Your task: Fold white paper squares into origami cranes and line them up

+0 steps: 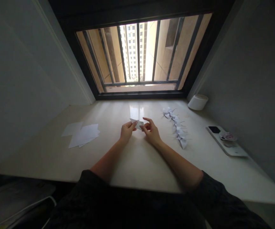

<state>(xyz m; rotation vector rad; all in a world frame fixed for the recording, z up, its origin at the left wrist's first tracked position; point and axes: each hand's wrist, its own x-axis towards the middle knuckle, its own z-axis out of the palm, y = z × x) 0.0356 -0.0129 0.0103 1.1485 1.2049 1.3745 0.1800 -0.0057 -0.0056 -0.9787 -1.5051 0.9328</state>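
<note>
Folded paper (139, 124) was small, whitish, with a pointed tip at its upper left. It sat between left hand (127, 130) and right hand (153, 129), one at each end. Fold detail too small to read.

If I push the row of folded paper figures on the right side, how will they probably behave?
The folded paper figures are probably very light, being thin white paper, so a small push would likely slide them. With such a spiky outline, they look apt to bend. Since they sit crowded together, pushing one may disturb its neighbours.
</note>
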